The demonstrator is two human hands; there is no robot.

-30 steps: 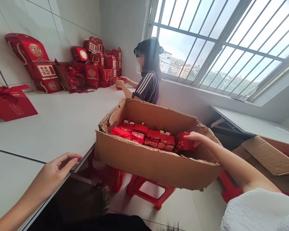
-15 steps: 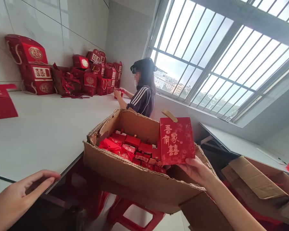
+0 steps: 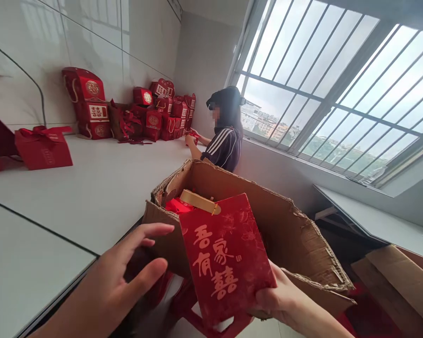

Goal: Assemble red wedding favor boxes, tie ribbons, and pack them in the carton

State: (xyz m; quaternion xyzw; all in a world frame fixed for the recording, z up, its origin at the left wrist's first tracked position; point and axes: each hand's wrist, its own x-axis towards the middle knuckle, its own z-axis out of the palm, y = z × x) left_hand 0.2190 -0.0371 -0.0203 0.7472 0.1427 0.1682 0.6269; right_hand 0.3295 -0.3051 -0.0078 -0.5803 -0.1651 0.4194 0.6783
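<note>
My right hand (image 3: 282, 291) grips a red gift box (image 3: 229, 258) by its lower right side. The box is tilted, with pale Chinese characters on its face and a cream strap (image 3: 199, 202) at its top. My left hand (image 3: 130, 263) is open just left of it, thumb and fingers apart, not touching it. Behind the gift box stands an open cardboard carton (image 3: 303, 239) with torn edges. Some bright red ribbon (image 3: 178, 205) shows inside the carton; the gift box hides much of the other contents.
A white table (image 3: 120, 178) stretches along the left, with a red ribboned box (image 3: 44, 148) on it. Several red boxes (image 3: 153, 122) are piled by the wall. A person (image 3: 225, 136) handles something red at the far end. Another carton (image 3: 402, 281) stands at right; a red stool (image 3: 190, 310) is below.
The gift box has come out of the carton toward me, lower and more tilted. My left hand has moved right and up toward it, its fingers spreading. The view has turned left.
</note>
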